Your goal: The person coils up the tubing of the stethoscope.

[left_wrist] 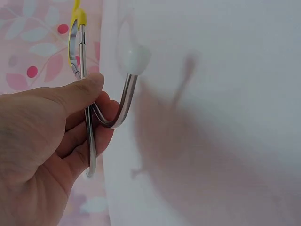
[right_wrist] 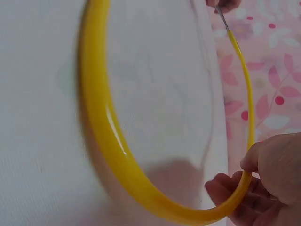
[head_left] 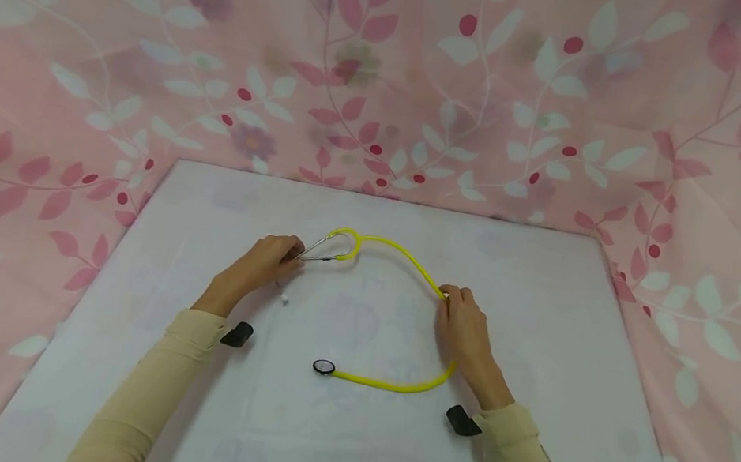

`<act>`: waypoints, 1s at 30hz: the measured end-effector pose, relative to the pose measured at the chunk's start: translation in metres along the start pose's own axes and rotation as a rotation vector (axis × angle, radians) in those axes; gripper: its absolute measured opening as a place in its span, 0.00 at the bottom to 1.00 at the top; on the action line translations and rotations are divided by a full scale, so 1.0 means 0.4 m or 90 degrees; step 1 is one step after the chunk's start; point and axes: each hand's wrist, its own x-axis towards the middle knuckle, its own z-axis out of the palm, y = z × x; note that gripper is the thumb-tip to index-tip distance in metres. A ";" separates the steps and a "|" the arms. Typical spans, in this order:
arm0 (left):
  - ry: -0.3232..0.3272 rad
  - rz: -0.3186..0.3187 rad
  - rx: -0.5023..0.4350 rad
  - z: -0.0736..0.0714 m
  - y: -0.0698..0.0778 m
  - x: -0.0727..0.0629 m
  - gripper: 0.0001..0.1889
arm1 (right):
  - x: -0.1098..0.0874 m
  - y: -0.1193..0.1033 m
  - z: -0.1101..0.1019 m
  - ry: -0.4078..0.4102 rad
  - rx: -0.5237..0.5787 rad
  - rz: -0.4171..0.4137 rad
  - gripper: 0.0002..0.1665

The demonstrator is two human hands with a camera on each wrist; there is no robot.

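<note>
A stethoscope with yellow tubing [head_left: 383,384] curves across the white table. My left hand [head_left: 271,258] pinches its two metal ear tubes [left_wrist: 126,101] between thumb and fingers, near their bent ends. One white ear tip [left_wrist: 136,60] shows beyond the fingers in the left wrist view; the other end is hidden. On the right, my right hand [head_left: 467,325] holds the yellow tube between thumb and fingers, partway along its length. From there the tube bends back toward the dark-rimmed chest piece [head_left: 324,367], which lies at the near middle of the table.
The table [head_left: 338,450] is covered with a white cloth. Pink leaf-patterned fabric [head_left: 395,67] hangs behind it and along both sides. A black strap piece sits by each wrist, below the beige sleeves [head_left: 133,395].
</note>
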 end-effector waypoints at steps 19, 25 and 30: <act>0.009 0.063 0.013 -0.042 0.050 0.010 0.12 | -0.026 -0.075 -0.029 -0.065 -0.076 -0.265 0.11; 0.008 0.079 -0.004 -0.045 0.062 0.009 0.12 | -0.026 -0.086 -0.045 -0.094 -0.069 -0.328 0.10; 0.018 0.101 -0.043 -0.045 0.071 0.004 0.11 | -0.025 -0.097 -0.055 -0.128 -0.060 -0.344 0.10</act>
